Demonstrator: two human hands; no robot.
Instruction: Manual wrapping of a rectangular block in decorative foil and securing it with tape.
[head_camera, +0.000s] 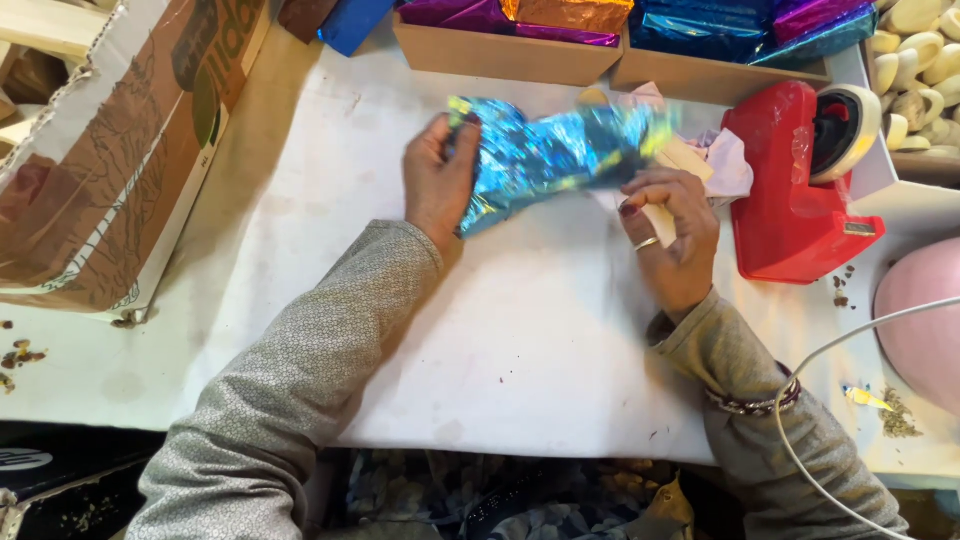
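1. white worktop (520, 340) fills the middle of the view, stained in places, with clutter on three sides and bare paper toward the person.
2. left hand (438, 180) curls round the left end of a blue foil bundle (555, 150), fingers closed over the crinkled foil, thumb side toward the worktop.
3. right hand (672, 235) pinches the bundle's right lower edge between fingertips and thumb; a ring shows on one finger.
4. the bundle sits just above the worktop's far middle, between both hands, slightly blurred; whether it touches the surface i cannot tell.
5. to my eye the step in hand is folding or tightening foil round something. it goes best if the left hand holds the end firm while the right draws the loose edge flat and snug, since foil like this creases and tears if tugged sharply.
6. pale tissue (722, 160) lies just beside the right hand, close enough to get caught in a fold.
7. red tape dispenser (790, 200) stands near on the right, so room that way is tight.
8. cardboard trays (505, 55) of coloured foil line the far edge, and a big carton (110, 160) blocks the left.
9. open room lies toward the person; a white cable (830, 350) crosses near the right sleeve and could snag.
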